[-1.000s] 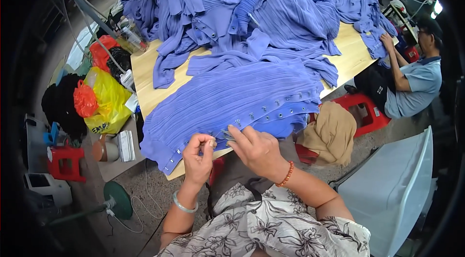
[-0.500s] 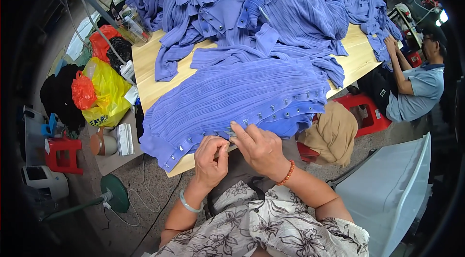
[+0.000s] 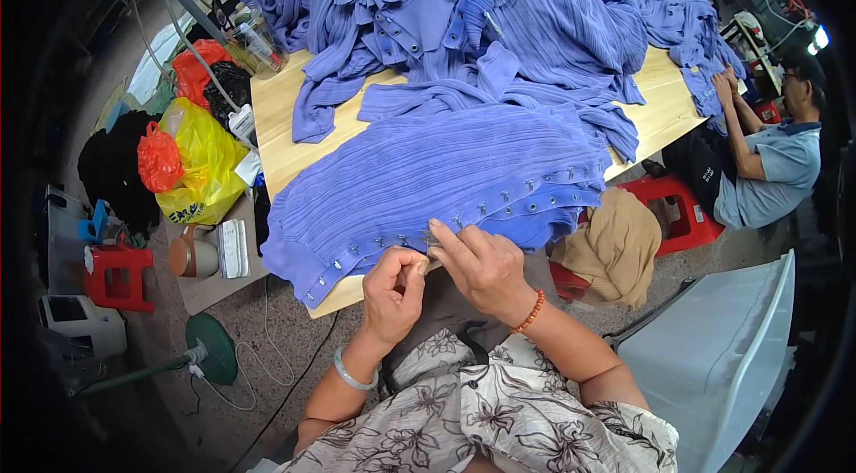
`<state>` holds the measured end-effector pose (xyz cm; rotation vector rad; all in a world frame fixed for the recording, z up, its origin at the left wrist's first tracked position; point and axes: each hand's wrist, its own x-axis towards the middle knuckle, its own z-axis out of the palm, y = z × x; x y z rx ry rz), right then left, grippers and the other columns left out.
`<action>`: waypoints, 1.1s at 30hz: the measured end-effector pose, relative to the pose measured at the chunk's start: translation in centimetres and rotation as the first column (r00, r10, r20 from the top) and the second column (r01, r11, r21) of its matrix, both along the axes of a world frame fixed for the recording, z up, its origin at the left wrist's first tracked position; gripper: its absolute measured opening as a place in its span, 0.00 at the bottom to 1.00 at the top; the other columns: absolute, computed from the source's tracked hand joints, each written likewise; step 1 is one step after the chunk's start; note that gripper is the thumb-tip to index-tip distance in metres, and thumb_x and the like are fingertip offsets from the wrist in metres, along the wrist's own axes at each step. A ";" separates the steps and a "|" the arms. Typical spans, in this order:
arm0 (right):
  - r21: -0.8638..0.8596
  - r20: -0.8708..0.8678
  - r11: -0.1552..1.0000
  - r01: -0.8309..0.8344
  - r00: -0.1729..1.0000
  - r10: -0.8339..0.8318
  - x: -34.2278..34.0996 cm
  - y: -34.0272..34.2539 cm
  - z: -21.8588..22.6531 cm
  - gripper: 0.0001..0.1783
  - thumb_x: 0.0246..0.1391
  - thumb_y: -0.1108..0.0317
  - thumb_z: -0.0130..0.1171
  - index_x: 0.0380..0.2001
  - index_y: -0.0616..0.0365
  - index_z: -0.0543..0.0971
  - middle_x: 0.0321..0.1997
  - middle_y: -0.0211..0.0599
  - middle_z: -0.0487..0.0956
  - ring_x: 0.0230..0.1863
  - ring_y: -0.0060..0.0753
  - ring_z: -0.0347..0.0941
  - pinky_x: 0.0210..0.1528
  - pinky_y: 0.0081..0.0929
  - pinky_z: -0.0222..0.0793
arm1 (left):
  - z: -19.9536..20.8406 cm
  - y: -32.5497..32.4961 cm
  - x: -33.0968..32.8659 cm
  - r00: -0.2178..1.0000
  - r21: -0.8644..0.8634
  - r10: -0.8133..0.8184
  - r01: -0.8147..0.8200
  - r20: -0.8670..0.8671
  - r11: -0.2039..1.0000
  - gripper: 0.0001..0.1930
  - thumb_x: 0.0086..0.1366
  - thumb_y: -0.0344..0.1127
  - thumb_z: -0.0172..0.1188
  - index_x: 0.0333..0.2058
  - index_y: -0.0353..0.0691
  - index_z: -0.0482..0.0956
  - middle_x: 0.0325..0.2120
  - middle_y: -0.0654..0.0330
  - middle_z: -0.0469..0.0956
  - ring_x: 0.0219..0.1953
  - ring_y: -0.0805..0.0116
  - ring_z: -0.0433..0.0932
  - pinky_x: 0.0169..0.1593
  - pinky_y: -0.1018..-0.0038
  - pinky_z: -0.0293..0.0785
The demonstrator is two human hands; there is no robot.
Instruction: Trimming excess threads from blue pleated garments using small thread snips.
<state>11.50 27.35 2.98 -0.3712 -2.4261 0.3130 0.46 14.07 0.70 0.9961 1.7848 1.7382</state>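
A blue-purple ribbed knit cardigan [image 3: 419,161] lies on the table before me, its front edge towards me. Small shiny metal pieces and dark-rimmed eyelets run along that band. My left hand [image 3: 395,295] is closed at the near edge, thumb and forefinger pinched together; what sits between them is too small to tell. Right beside it, my right hand [image 3: 484,268] bends over the band, fingers closed around something thin and mostly hidden. The fingertips of both hands nearly meet.
More blue-purple knitwear [image 3: 553,9] is heaped across the wooden table [image 3: 660,121]. On the right a person [image 3: 776,161] handles similar cloth. A red stool [image 3: 673,214], tan cloth [image 3: 615,250] and pale bin [image 3: 713,348] stand nearby. Bags [image 3: 201,165] and a mug [image 3: 192,255] are left.
The whole view has shifted slightly. Both hands stay at the cardigan's near edge with small finger movements; the thin thing by my right fingers shows less plainly.
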 end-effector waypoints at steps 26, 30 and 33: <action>-0.268 0.019 0.926 0.266 0.962 -0.271 4.8 4.6 -0.6 0.20 0.56 0.62 0.67 0.51 0.54 0.80 0.31 0.38 0.75 0.23 0.45 0.75 0.24 0.37 0.69 | 4.0 -7.4 -0.4 0.839 -0.526 -0.231 -0.075 -0.492 0.847 0.08 0.54 0.31 0.70 0.22 0.37 0.80 0.22 0.55 0.77 0.29 0.54 0.75 0.37 0.60 0.70; -0.246 0.037 0.934 0.259 0.965 -0.258 5.6 4.5 -0.8 0.20 0.57 0.60 0.66 0.51 0.53 0.80 0.30 0.38 0.75 0.22 0.44 0.75 0.22 0.37 0.69 | 4.5 -0.8 -0.5 0.716 -0.226 -0.051 -0.150 -0.696 0.962 0.12 0.55 0.36 0.73 0.27 0.39 0.78 0.26 0.58 0.77 0.32 0.56 0.74 0.38 0.62 0.68; -0.242 0.031 0.934 0.262 0.964 -0.263 6.0 4.3 -0.7 0.20 0.57 0.61 0.66 0.51 0.53 0.80 0.30 0.37 0.75 0.22 0.43 0.75 0.22 0.36 0.69 | 5.2 3.3 -0.6 0.666 -0.182 -0.007 -0.193 -0.746 0.964 0.15 0.54 0.39 0.74 0.32 0.38 0.79 0.30 0.57 0.76 0.35 0.56 0.73 0.41 0.63 0.66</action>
